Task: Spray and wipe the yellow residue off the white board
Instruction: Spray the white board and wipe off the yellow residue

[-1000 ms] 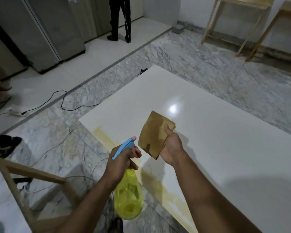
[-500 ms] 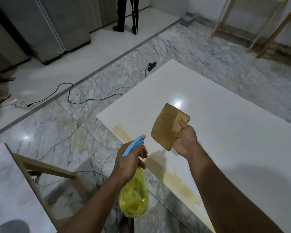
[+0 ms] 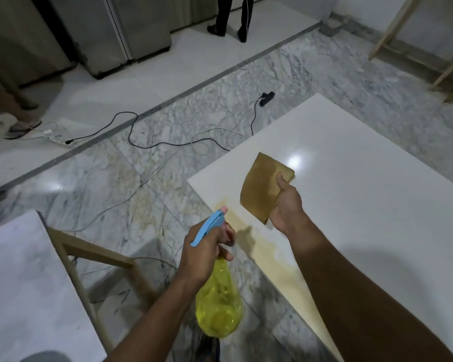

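A large white board (image 3: 364, 205) lies flat to my right, with a band of yellow residue (image 3: 275, 259) running along its near left edge. My left hand (image 3: 207, 249) grips a yellow spray bottle (image 3: 219, 307) by its blue trigger head, whose nozzle points toward the board's near left corner. My right hand (image 3: 285, 205) holds a folded brown cloth (image 3: 263, 186) upright above the board, just beyond the residue. The cloth does not touch the board.
Black and white cables (image 3: 152, 145) trail over the marble floor to a power strip (image 3: 55, 137). A marble slab on a wooden frame (image 3: 26, 283) stands at lower left. People's legs (image 3: 233, 17) are at the back and a sandalled foot at far left. Wooden trestles (image 3: 429, 48) stand at the upper right.
The view has shifted left and down, so the board sits further right in frame. Both hands keep their hold and pose; the cloth stays raised above the board.
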Action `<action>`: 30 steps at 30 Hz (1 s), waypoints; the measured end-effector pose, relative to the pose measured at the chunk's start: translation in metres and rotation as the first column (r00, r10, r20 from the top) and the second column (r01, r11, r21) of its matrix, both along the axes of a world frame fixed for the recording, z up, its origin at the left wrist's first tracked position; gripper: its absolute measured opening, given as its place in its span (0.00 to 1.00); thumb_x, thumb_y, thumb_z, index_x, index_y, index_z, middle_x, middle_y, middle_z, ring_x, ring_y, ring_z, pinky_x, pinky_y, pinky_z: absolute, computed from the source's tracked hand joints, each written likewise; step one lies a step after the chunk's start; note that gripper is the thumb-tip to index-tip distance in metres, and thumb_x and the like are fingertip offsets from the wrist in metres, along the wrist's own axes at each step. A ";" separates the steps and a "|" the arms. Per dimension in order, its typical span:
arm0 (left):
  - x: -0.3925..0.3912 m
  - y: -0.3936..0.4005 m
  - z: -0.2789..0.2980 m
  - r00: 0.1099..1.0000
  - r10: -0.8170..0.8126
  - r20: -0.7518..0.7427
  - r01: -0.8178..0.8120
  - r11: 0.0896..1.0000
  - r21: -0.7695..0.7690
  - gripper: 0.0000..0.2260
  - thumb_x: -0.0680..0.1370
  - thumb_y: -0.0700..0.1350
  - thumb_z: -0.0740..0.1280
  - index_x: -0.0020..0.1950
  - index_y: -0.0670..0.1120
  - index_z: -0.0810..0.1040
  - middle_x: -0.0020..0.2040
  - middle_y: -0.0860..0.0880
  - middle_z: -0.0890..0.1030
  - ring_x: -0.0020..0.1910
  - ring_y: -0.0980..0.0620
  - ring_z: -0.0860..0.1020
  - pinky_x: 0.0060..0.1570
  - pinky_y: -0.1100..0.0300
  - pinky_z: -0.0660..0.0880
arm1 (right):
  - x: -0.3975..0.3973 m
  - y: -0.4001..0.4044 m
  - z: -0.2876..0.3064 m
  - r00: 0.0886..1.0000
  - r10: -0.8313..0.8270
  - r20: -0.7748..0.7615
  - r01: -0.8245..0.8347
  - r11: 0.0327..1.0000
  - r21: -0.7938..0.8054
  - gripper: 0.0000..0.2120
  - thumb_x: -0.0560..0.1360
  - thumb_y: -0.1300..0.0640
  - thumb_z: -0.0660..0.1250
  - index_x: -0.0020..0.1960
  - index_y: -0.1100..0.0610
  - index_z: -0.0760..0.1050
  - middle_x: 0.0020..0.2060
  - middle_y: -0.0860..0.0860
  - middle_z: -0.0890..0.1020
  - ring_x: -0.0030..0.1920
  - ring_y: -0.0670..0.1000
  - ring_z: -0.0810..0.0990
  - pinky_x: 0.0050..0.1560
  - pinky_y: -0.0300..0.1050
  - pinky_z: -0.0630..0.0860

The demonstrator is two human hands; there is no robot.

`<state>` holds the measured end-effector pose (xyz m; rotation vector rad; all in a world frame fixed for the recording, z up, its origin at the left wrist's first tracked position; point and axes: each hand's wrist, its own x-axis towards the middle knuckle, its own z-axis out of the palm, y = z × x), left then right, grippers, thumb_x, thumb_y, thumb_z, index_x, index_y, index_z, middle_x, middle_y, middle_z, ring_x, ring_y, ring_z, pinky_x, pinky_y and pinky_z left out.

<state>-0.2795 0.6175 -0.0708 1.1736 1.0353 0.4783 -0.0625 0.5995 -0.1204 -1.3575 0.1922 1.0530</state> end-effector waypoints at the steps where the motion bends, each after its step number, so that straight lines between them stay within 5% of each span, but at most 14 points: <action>1: -0.004 0.005 -0.001 1.000 0.014 0.007 -0.014 1.000 0.003 0.14 0.77 0.29 0.56 0.45 0.35 0.81 0.42 0.34 0.80 0.30 0.49 0.79 0.27 0.61 0.76 | 0.003 0.016 -0.001 0.998 0.025 0.061 -0.023 0.999 -0.040 0.26 0.79 0.39 0.66 0.69 0.56 0.77 0.63 0.57 0.84 0.63 0.60 0.82 0.69 0.61 0.75; 5: -0.022 0.034 -0.007 0.998 0.060 0.037 -0.060 0.998 0.005 0.13 0.76 0.27 0.54 0.39 0.32 0.76 0.42 0.38 0.82 0.28 0.52 0.79 0.26 0.64 0.75 | -0.001 0.088 -0.004 0.873 0.282 0.399 -0.231 0.958 -0.173 0.28 0.85 0.41 0.56 0.78 0.58 0.66 0.69 0.47 0.74 0.69 0.50 0.72 0.72 0.47 0.66; 9: -0.038 0.057 -0.017 0.994 0.100 0.053 -0.101 0.995 0.017 0.09 0.75 0.27 0.55 0.42 0.26 0.74 0.44 0.33 0.80 0.34 0.47 0.78 0.26 0.64 0.75 | -0.007 0.142 -0.045 0.457 0.573 0.680 -0.378 0.817 -0.435 0.28 0.84 0.38 0.50 0.76 0.51 0.69 0.70 0.54 0.78 0.71 0.58 0.74 0.71 0.53 0.70; 11: -0.045 0.066 -0.020 0.993 0.107 0.057 -0.109 0.993 0.040 0.09 0.74 0.29 0.57 0.41 0.26 0.74 0.43 0.37 0.82 0.39 0.44 0.78 0.26 0.65 0.75 | -0.009 0.164 -0.085 0.170 0.709 0.685 -0.430 0.678 -0.596 0.31 0.81 0.32 0.44 0.79 0.42 0.63 0.76 0.49 0.72 0.77 0.56 0.69 0.75 0.60 0.65; 14: -0.053 0.072 -0.023 0.993 0.114 0.017 -0.115 0.992 0.053 0.09 0.75 0.28 0.56 0.42 0.28 0.75 0.44 0.39 0.83 0.32 0.48 0.79 0.26 0.65 0.74 | -0.039 0.166 -0.110 -0.209 0.829 0.519 -0.395 0.414 -0.820 0.27 0.84 0.40 0.47 0.82 0.39 0.50 0.83 0.46 0.54 0.83 0.57 0.49 0.81 0.63 0.47; 17: -0.058 0.075 -0.027 0.993 0.118 -0.002 -0.118 0.992 0.050 0.09 0.75 0.30 0.57 0.44 0.30 0.77 0.44 0.41 0.84 0.29 0.48 0.80 0.28 0.63 0.76 | -0.067 0.143 -0.126 -0.471 0.771 0.429 -0.264 0.340 -0.902 0.29 0.81 0.40 0.42 0.82 0.37 0.44 0.84 0.46 0.44 0.83 0.58 0.38 0.80 0.63 0.39; 24: -0.054 0.073 -0.024 0.993 0.120 0.007 -0.120 0.993 0.018 0.09 0.75 0.29 0.57 0.44 0.26 0.76 0.46 0.37 0.83 0.37 0.48 0.80 0.26 0.65 0.75 | -0.057 0.103 -0.131 -0.658 0.648 0.384 -0.217 0.326 -0.920 0.32 0.78 0.43 0.42 0.82 0.37 0.45 0.84 0.47 0.45 0.83 0.58 0.41 0.80 0.64 0.40; 30: -0.049 0.064 -0.022 0.996 0.083 -0.032 -0.082 0.996 0.020 0.10 0.75 0.27 0.55 0.43 0.26 0.76 0.46 0.38 0.83 0.41 0.44 0.78 0.27 0.64 0.76 | -0.050 0.052 -0.135 -0.682 0.604 0.411 -0.237 0.349 -0.906 0.32 0.81 0.44 0.53 0.82 0.38 0.45 0.84 0.47 0.43 0.83 0.57 0.38 0.80 0.65 0.44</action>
